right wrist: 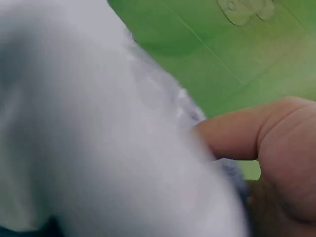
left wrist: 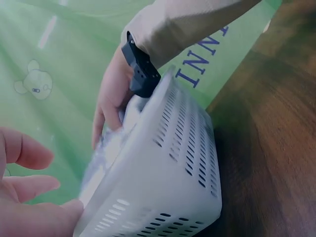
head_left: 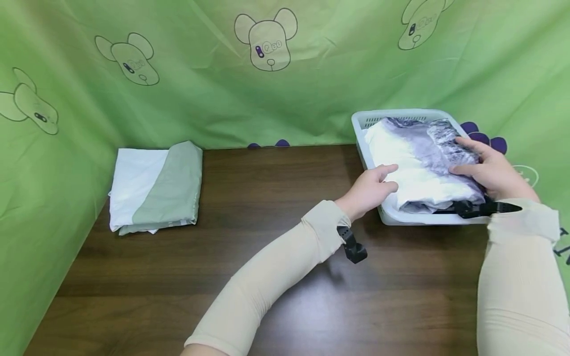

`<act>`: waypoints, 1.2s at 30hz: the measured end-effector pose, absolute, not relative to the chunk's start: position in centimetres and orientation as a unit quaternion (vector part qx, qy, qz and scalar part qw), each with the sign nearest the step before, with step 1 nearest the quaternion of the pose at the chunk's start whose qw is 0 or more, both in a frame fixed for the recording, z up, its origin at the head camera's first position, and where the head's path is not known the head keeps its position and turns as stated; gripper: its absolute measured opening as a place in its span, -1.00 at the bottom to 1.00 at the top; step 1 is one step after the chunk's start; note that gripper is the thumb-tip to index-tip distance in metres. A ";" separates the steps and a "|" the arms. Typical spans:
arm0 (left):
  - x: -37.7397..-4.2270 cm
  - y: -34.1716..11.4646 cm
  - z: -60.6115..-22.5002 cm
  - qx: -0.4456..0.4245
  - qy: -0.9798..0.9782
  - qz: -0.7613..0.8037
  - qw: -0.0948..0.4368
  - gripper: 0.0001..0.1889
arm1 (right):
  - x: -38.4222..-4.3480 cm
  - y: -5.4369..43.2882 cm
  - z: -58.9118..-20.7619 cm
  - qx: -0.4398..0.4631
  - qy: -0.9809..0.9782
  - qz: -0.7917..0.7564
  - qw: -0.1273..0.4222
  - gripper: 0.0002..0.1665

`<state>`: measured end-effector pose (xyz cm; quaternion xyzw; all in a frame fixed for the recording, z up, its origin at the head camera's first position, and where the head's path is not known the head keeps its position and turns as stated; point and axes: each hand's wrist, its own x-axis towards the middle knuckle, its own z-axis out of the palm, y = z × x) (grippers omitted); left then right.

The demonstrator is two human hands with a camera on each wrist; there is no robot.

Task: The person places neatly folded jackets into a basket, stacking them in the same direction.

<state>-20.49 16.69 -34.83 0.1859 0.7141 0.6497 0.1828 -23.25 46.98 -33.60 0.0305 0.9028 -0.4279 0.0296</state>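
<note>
A folded white and grey-purple cloth lies in a pale plastic basket at the right of the table; its kind of garment is not clear. My right hand lies over the cloth's right side, thumb and fingers extended onto it. In the right wrist view the thumb is against the cloth, which blurs in the foreground. My left hand is at the basket's left rim, thumb and forefinger spread apart beside the cloth. From the left wrist view, the basket's slotted wall stands close to that hand.
A folded white and sage-green cloth rests at the table's back left. The brown wooden table ends at green curtains behind and at the left. Black camera mounts are strapped to both wrists.
</note>
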 end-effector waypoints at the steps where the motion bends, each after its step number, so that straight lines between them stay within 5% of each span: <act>1: -20.4 16.6 -34.8 0.185 0.712 0.651 0.186 -0.43 | -23.1 46.8 -33.3 0.033 0.916 -0.398 0.029 -0.03; 9: -19.8 15.8 -34.8 0.180 0.679 0.684 0.198 -0.54 | -22.6 43.4 -30.9 0.005 0.959 -0.282 0.027 -0.04; 16: -19.4 13.9 -35.3 0.191 0.623 0.732 0.197 -0.61 | -23.6 40.3 -31.5 -0.087 0.965 -0.195 0.154 -0.01; 24: -19.0 9.8 -35.5 0.165 0.568 0.783 0.194 -0.59 | -23.8 40.9 -32.4 -0.103 0.943 -0.225 0.224 0.05; 36: -19.2 0.8 -35.4 0.143 0.557 0.812 0.100 -0.63 | -23.8 41.0 -32.4 -0.109 0.948 -0.227 0.197 -0.04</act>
